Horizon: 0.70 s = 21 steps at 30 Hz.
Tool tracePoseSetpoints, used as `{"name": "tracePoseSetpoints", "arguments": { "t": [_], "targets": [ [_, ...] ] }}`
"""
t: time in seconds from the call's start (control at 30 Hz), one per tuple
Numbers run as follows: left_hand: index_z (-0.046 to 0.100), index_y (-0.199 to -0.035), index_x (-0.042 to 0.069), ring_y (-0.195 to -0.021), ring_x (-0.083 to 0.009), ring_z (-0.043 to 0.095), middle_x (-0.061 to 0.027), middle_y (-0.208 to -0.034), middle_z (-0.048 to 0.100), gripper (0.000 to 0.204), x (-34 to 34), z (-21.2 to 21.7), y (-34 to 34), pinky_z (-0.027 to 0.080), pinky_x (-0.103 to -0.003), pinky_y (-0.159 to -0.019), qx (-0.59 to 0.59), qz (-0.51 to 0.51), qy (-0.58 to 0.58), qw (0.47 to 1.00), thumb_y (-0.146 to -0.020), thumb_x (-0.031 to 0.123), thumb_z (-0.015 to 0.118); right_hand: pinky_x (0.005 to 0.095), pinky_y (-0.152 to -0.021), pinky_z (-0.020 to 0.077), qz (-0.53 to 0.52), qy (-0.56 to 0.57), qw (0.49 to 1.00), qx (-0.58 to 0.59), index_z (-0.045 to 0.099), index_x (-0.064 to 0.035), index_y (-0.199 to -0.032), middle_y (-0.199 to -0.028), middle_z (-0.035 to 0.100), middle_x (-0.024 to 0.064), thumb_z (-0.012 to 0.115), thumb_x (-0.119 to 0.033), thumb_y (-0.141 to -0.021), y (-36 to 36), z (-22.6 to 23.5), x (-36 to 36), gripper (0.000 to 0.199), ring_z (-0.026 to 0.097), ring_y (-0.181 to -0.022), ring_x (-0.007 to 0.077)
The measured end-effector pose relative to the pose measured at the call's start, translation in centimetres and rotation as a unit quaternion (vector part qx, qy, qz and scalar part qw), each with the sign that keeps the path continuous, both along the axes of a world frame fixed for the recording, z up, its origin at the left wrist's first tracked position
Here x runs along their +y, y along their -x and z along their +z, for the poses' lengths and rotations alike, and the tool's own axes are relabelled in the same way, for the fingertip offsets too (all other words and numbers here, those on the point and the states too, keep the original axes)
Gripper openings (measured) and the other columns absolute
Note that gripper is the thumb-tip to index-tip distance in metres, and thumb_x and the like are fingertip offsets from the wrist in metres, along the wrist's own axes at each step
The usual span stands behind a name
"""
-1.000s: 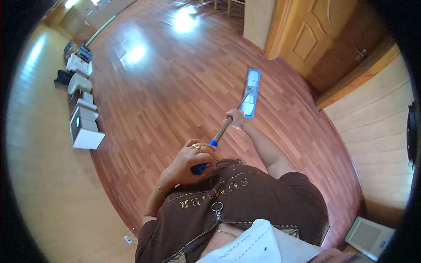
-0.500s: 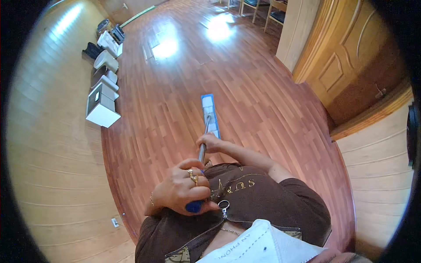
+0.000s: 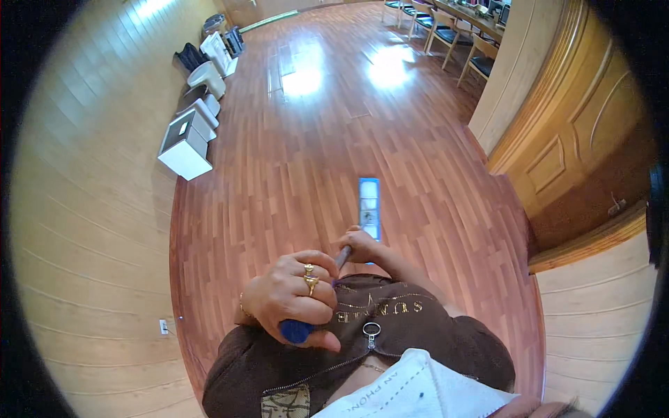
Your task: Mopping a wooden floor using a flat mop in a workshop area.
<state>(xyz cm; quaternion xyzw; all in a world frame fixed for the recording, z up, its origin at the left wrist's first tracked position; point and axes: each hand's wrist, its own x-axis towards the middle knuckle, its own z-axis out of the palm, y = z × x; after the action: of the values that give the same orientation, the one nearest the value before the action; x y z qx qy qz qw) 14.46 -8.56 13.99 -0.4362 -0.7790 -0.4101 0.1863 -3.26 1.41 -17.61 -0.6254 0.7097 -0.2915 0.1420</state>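
My left hand (image 3: 296, 299), with gold rings and a bracelet, is wrapped around the blue top end of a mop handle (image 3: 298, 330), close to my chest. Lower down the grey shaft (image 3: 343, 256), my right hand (image 3: 361, 244) grips it. The flat blue mop head (image 3: 369, 207) lies on the reddish wooden floor (image 3: 293, 174) straight ahead of me, its long side pointing away from me. I wear a brown zip jacket.
White boxes and machines (image 3: 185, 146) line the pale wall on the left. A wooden double door (image 3: 571, 146) stands on the right. Chairs and a desk (image 3: 453, 35) are at the far right. Bright light patches shine on the floor.
The mop head has swung from the right toward the middle and now points straight ahead. The view has turned so the boxes and chairs sit further into the picture.
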Motion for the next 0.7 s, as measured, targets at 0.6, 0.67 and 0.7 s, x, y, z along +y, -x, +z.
{"name": "tracePoseSetpoints", "arguments": {
  "t": [0.6, 0.67, 0.7],
  "targets": [
    [0.063, -0.08, 0.009, -0.084, -0.0254, 0.066, -0.0044, -0.08, 0.066, 0.025, 3.9, -8.1, 13.1, 0.044, -0.042, -0.081, -0.155, -0.244, -0.031, 0.957, -0.074, 0.026, 0.08, 0.048, -0.061, 0.0467, -0.471, -0.015, 0.882, -0.005, 0.057, -0.0079, -0.073, -0.07, 0.061, 0.0164, 0.07, -0.026, -0.074, 0.8, -3.1, 22.3, 0.023, 0.061, -0.07, 0.0388],
    [0.063, -0.08, 0.007, -0.089, -0.0272, 0.065, -0.007, -0.084, 0.066, 0.022, 4.9, -9.4, 14.6, 0.045, -0.043, -0.083, -0.198, -0.273, -0.056, 0.94, -0.077, 0.023, 0.077, 0.0488, -0.06, 0.0466, -0.519, -0.009, 0.854, -0.026, 0.054, -0.0086, -0.075, -0.069, 0.06, 0.0173, 0.07, -0.025, -0.073, -0.4, -4.9, 25.1, 0.023, 0.061, -0.069, 0.0401],
    [0.063, -0.08, 0.007, -0.089, -0.0272, 0.065, -0.007, -0.084, 0.066, 0.022, 5.2, -10.2, 15.1, 0.045, -0.043, -0.083, -0.196, -0.281, -0.058, 0.938, -0.077, 0.023, 0.077, 0.0484, -0.059, 0.0464, -0.533, 0.022, 0.846, -0.013, 0.054, -0.0089, -0.075, -0.069, 0.059, 0.0175, 0.07, -0.024, -0.073, -1.1, -5.3, 25.9, 0.022, 0.061, -0.068, 0.0403]
  ]
}}
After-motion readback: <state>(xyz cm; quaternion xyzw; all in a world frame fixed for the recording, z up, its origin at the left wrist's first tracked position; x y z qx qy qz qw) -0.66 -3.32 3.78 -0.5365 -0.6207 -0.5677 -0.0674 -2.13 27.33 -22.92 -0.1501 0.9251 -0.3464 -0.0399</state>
